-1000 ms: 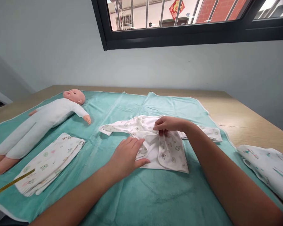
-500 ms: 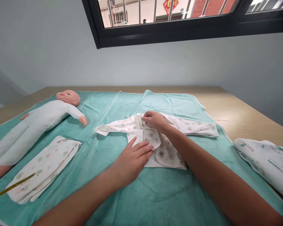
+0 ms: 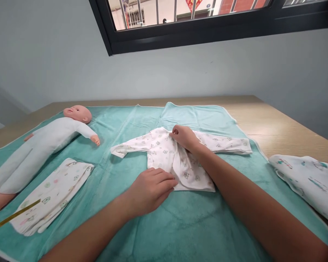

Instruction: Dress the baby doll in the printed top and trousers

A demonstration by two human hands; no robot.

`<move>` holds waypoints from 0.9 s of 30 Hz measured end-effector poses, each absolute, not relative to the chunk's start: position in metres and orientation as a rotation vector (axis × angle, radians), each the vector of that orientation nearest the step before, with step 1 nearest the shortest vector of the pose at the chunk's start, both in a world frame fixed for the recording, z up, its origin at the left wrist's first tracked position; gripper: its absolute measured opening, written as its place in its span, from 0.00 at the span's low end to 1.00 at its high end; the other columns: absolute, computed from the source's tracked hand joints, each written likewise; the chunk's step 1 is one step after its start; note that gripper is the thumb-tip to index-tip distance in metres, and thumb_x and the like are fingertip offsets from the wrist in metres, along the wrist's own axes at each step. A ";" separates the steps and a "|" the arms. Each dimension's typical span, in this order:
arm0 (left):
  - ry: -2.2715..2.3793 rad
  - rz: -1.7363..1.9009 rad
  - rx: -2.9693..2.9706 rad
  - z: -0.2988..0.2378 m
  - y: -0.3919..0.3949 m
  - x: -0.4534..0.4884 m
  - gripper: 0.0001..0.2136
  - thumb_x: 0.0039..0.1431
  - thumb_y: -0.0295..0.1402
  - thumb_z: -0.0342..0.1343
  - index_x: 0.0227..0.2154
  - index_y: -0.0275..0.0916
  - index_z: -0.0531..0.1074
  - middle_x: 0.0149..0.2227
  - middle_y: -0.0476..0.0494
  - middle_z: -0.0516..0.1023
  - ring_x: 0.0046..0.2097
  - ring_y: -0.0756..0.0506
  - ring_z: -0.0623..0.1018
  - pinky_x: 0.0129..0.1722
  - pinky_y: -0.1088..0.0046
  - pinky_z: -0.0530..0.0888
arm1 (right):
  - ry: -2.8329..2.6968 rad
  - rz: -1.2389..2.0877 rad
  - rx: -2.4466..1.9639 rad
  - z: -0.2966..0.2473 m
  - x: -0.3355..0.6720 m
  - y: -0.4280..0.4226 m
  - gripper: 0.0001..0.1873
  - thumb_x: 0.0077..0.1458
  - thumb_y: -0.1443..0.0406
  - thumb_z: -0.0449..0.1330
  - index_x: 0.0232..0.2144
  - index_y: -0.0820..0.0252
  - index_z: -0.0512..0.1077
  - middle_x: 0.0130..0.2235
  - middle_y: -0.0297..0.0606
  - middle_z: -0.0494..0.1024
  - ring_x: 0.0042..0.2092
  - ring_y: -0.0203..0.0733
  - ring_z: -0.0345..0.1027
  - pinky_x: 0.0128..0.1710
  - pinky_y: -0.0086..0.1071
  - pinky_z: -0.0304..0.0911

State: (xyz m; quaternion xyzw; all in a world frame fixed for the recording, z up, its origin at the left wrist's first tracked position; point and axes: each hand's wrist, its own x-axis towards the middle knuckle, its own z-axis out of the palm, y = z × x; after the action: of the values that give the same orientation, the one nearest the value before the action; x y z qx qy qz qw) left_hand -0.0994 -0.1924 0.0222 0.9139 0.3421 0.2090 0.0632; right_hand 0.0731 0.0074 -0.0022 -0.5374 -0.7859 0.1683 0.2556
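A white baby shirt (image 3: 161,153) with small printed animals lies front up, its two sleeves stretched out to the sides. At the neckline, my right hand (image 3: 183,137) pinches the shirt's edge between thumb and fingers. Down by the bottom hem, my left hand (image 3: 153,189) has its fingers closed together at the corner of the front panel; the thumb and the exact hold are hidden. The front panel lies flat between my two hands, and my right forearm covers part of the other side.
A teal blanket (image 3: 120,225) covers much of the wooden table (image 3: 284,134). To the left lie a baby doll (image 3: 52,138) in white and a folded printed garment (image 3: 53,193). A folded white cloth (image 3: 311,182) is at the right edge. A yellow strip (image 3: 15,216) juts in lower left.
The folded-back front panel has been spread down flat over the shirt. My left hand moved down from the panel to the hem and its fingers curled in; my right hand shifted slightly along the neckline.
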 end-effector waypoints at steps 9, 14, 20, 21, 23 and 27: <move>1.276 0.504 2.707 0.008 -0.180 -0.121 0.27 0.63 0.44 0.56 0.62 0.41 0.60 0.63 0.36 0.67 0.64 0.37 0.64 0.62 0.52 0.64 | -2.038 0.580 -1.460 -0.003 0.074 0.007 0.10 0.56 0.60 0.59 0.40 0.54 0.74 0.38 0.35 0.81 0.39 0.42 0.71 0.38 0.32 0.58; 1.320 0.512 2.640 0.014 -0.183 -0.124 0.14 0.63 0.36 0.56 0.51 0.42 0.71 0.54 0.39 0.71 0.53 0.41 0.73 0.52 0.60 0.72 | -2.038 0.574 -1.461 -0.004 0.074 0.006 0.09 0.56 0.60 0.59 0.38 0.54 0.75 0.38 0.34 0.81 0.39 0.43 0.71 0.37 0.32 0.58; 1.258 0.455 2.616 0.030 -0.186 -0.130 0.21 0.55 0.18 0.50 0.49 0.43 0.72 0.45 0.43 0.72 0.44 0.45 0.72 0.42 0.69 0.71 | -2.044 0.552 -1.482 -0.005 0.073 0.007 0.08 0.56 0.62 0.58 0.37 0.54 0.75 0.39 0.36 0.81 0.39 0.43 0.70 0.37 0.33 0.58; 1.233 0.483 2.638 0.032 -0.186 -0.131 0.20 0.55 0.18 0.49 0.46 0.42 0.74 0.41 0.44 0.72 0.42 0.46 0.72 0.40 0.70 0.70 | -2.034 0.558 -1.468 -0.005 0.073 0.006 0.08 0.56 0.62 0.58 0.37 0.54 0.75 0.39 0.36 0.81 0.39 0.43 0.70 0.37 0.33 0.58; 1.183 0.564 2.671 0.035 -0.186 -0.134 0.16 0.57 0.18 0.48 0.41 0.41 0.75 0.36 0.45 0.72 0.37 0.47 0.71 0.36 0.71 0.68 | -1.991 0.584 -1.422 -0.005 0.072 0.006 0.08 0.56 0.62 0.58 0.37 0.55 0.75 0.39 0.36 0.80 0.40 0.42 0.70 0.39 0.33 0.59; 1.138 0.736 2.680 0.043 -0.187 -0.138 0.13 0.57 0.19 0.48 0.36 0.40 0.75 0.32 0.46 0.71 0.34 0.48 0.68 0.34 0.69 0.66 | -1.885 0.661 -1.304 -0.005 0.070 0.004 0.08 0.56 0.62 0.58 0.37 0.55 0.75 0.38 0.35 0.79 0.38 0.39 0.69 0.40 0.31 0.61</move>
State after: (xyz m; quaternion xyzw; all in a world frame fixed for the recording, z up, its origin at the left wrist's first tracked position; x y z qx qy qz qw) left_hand -0.1383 -0.1865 0.0431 0.8903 0.3780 0.2443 0.0690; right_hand 0.0699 0.0042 -0.0047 -0.5079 -0.7346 0.2573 0.3691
